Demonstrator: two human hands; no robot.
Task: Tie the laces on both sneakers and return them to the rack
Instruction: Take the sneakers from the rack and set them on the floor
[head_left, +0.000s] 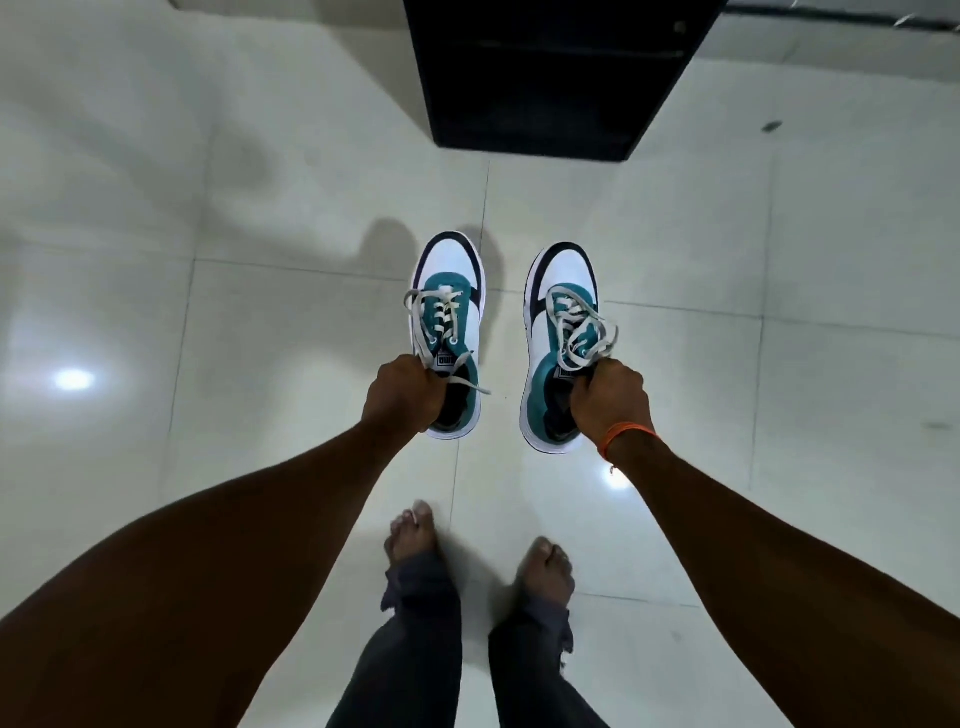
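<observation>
Each hand — left hand, right hand — curls its fingers around a tongue, left sneaker and right sneaker probably light, floppy-laced.

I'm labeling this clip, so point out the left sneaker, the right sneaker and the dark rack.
left sneaker (451, 270): head view, on its white toe.
right sneaker (567, 273): head view, on its white toe.
rack (540, 78): head view, on its dark front.

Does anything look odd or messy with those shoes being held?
The left sneaker has a loose lace end trailing out past the left hand. The right sneaker, gripped by the right hand, carries a bunched tangle of loops. Nothing looks damaged.
</observation>
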